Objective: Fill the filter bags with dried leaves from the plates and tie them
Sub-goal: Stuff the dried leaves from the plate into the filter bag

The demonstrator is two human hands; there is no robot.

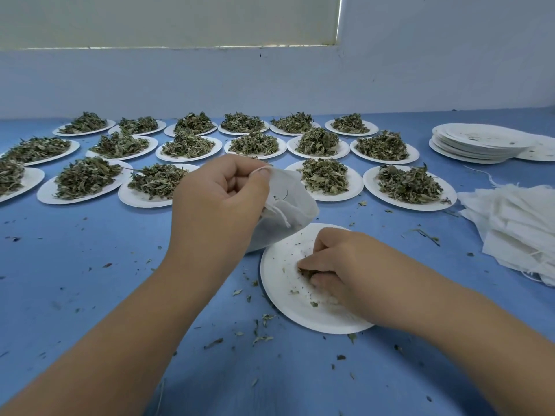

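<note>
My left hand (219,202) grips a white filter bag (288,202) by its mouth and drawstring, holding it up above the far edge of a white paper plate (279,265). Dark leaves show faintly through the bag's fabric. On that plate my right hand (333,265) has its fingers curled down, pinching a small clump of dried leaves (306,273); only crumbs lie on the rest of the plate. Beyond the hands, several plates heaped with dried leaves (324,175) stand in three rows.
A stack of used paper plates (477,142) sits at the far right. A pile of flat white filter bags (516,223) lies at the right edge. Leaf bits are scattered over the blue table (90,265). A pale wall runs behind the plates.
</note>
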